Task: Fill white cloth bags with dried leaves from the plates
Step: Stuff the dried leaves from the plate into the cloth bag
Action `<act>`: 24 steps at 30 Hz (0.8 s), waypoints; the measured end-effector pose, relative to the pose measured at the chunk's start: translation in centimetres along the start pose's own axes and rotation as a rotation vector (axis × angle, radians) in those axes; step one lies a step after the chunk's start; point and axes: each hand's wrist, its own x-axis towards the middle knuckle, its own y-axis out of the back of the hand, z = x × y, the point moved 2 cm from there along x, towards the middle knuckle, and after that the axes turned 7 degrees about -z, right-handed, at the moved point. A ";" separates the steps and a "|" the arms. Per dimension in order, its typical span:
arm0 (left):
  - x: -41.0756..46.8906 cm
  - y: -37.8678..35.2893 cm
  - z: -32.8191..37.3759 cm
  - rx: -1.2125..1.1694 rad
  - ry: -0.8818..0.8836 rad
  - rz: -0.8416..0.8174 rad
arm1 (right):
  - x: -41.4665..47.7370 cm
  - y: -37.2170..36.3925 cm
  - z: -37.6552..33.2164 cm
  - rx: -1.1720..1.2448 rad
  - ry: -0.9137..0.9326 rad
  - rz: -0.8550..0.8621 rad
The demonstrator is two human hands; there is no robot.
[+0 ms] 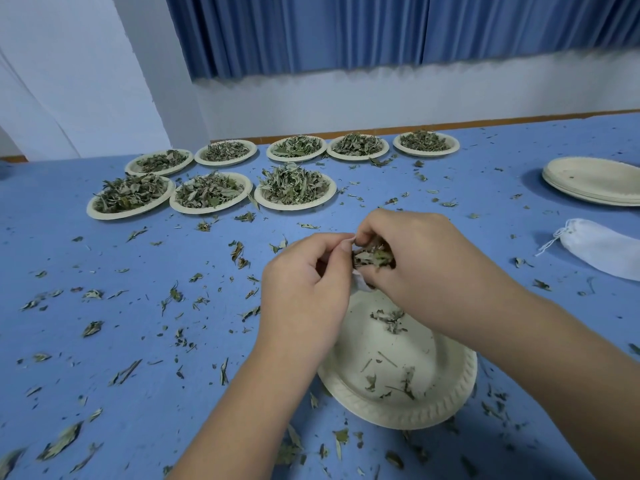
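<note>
My left hand [304,282] pinches the rim of a small white cloth bag [360,281], mostly hidden between both hands. My right hand [415,258] grips a bunch of dried leaves [372,256] at the bag's mouth. Both hands hover over a nearly bare paper plate [440,407] with a few leaf scraps on it. Several plates heaped with dried leaves stand in two rows at the back, the nearest one [273,202] just beyond my hands.
A filled white drawstring bag [602,247] lies at the right. A stack of bare paper plates [595,181] sits behind it. Loose leaf bits litter the blue tablecloth [104,341]. A wall and blue curtain rise behind the table.
</note>
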 end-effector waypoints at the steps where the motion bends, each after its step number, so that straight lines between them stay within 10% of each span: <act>1: -0.1 -0.1 0.0 -0.015 0.015 -0.011 | 0.1 -0.1 0.0 -0.001 -0.009 0.033; 15: 0.0 0.2 0.0 -0.131 0.088 0.010 | 0.0 1.2 1.0 0.402 0.012 -0.016; 24: -0.2 0.0 0.3 -0.195 0.097 -0.023 | 0.5 0.1 0.3 0.042 0.077 0.122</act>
